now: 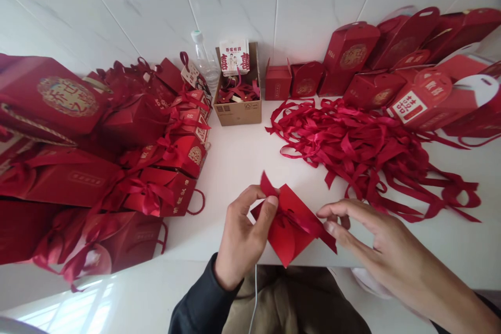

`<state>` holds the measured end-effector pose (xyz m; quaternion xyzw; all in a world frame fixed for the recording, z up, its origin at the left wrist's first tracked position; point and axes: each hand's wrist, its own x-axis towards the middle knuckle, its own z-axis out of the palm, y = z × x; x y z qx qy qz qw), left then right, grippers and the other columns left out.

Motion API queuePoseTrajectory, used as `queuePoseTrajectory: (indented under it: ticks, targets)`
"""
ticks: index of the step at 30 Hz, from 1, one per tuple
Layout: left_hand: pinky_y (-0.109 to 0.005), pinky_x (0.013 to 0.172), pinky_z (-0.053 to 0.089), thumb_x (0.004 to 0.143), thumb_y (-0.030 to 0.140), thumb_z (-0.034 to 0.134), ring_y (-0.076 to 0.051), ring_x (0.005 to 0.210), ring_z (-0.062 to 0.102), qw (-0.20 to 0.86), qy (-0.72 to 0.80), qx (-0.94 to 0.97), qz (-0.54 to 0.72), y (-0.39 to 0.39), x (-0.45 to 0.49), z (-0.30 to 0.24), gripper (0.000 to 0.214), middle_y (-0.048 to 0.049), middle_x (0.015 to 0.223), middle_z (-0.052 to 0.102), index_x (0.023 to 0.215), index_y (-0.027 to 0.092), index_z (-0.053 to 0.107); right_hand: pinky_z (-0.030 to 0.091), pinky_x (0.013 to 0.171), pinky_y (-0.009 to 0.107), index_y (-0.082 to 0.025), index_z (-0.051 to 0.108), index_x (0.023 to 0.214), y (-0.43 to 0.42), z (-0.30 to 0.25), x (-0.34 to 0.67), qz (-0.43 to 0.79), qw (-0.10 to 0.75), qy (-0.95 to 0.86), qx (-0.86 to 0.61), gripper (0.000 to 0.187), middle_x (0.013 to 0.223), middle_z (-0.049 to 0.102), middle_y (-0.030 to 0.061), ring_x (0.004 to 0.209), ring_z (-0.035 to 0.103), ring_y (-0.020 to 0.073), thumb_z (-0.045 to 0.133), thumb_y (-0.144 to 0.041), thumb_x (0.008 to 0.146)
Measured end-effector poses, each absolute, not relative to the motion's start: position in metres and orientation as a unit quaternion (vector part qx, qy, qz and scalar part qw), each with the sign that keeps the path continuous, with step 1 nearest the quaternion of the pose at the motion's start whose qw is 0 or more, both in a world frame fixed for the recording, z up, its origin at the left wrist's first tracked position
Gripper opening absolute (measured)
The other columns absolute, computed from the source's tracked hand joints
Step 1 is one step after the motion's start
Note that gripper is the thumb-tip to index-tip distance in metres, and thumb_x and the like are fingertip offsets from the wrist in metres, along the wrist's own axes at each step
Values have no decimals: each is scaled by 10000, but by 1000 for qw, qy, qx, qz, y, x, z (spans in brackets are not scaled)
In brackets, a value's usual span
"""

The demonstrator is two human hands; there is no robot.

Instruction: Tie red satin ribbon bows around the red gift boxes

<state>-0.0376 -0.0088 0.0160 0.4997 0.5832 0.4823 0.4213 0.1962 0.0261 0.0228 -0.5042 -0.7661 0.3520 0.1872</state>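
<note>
My left hand (250, 224) pinches the upper left side of a small red gift box (291, 245), thumb on top, with one upright tail of its ribbon (267, 183) between thumb and finger. A dark red satin ribbon (301, 223) crosses the box, knotted near its middle. At the box's right corner is my right hand (352, 229), fingers loosely bent and a little apart. Its fingertips are close by the other ribbon tail (330, 242); whether they touch it I cannot tell. The box is tilted above the table's front edge, over my lap.
Loose red ribbons (360, 151) lie heaped on the white table (238, 156) at right. Red boxes (348, 57) stand behind them. Ribboned boxes (160, 188) are stacked at left. A cardboard box (238, 114) with cards and a clear bottle (203, 62) stand by the wall.
</note>
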Motion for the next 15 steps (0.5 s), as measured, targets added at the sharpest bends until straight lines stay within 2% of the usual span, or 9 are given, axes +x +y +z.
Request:
queuePoseTrajectory:
  ticks: [2,6,8,10,12,15]
  targets:
    - [-305,742,479,1008,447,589,-180,795,617,447,585,463,493,-9,-39,12,306,-28,814,671,845,194,640,613,733,280,-317,697,1014,26,23,198,353,192,-759,-512,278,1002,746,13,928,730,213,523,-533,1021]
    - [-343,910,504,1031,467,546,-221,1046,661,487,548,450,509,-19,-51,10,289,-68,1136,707,1166,232,646,589,569,228,-334,657,1153,22,21,203,355,179,-752,-526,301,1066,724,23,946,731,210,516,-568,1027]
    - [-352,1004,466,1042,435,525,-237,1196,621,471,557,460,506,-25,-56,10,271,-71,1256,674,1207,250,634,620,668,241,-349,620,1197,19,20,202,345,174,-771,-506,270,1145,701,19,1007,722,204,533,-544,1032]
    - [-358,1059,427,1011,380,591,-245,1250,588,442,575,488,485,-29,-58,8,214,-72,1286,658,1162,239,642,628,859,298,-359,578,1257,18,18,198,324,182,-799,-472,280,1244,675,20,1125,693,215,576,-504,1018]
    - [-344,1002,453,986,342,635,-223,1129,623,421,588,502,474,-31,-55,5,156,-75,1191,683,1076,214,646,608,961,350,-355,548,1302,17,15,193,299,201,-822,-440,309,1294,665,30,1199,667,229,585,-458,1013]
    - [-303,809,492,1017,387,590,-173,861,625,430,591,458,506,-32,-48,0,198,-53,947,687,967,197,616,641,896,329,-342,577,1275,16,2,190,272,215,-837,-423,265,1241,711,36,1130,714,230,568,-429,1025]
